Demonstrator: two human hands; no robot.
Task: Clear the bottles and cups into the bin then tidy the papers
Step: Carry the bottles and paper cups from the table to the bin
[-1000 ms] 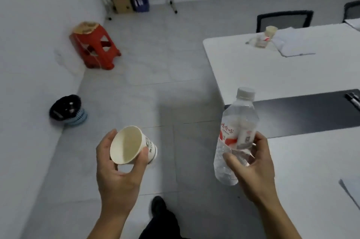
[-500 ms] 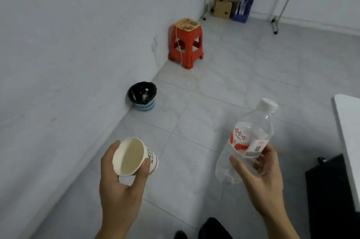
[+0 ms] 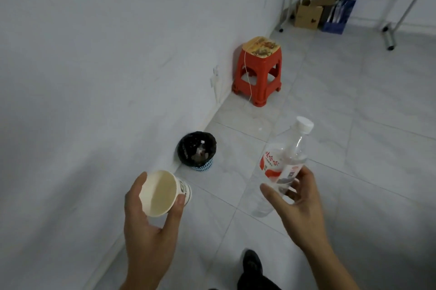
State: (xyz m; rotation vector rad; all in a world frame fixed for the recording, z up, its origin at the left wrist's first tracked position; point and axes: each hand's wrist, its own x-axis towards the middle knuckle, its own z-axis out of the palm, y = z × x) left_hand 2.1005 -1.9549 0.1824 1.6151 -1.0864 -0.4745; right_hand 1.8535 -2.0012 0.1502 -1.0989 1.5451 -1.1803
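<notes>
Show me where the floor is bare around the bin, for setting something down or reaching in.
Bare tile lies between the bin and the red stool, and more widely right of both. The bin's open top has nothing over it. Crowded: the bin stands close against the wall, and the left hand holds the cup, the right hand the bottle.

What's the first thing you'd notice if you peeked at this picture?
The bright red stool by the wall at the back jumps out first. Up close, the left hand holds an empty cup and the right hand holds a clear bottle with a white cap. Beyond them, on the floor against the wall, sits a small bin with a black liner.
</notes>
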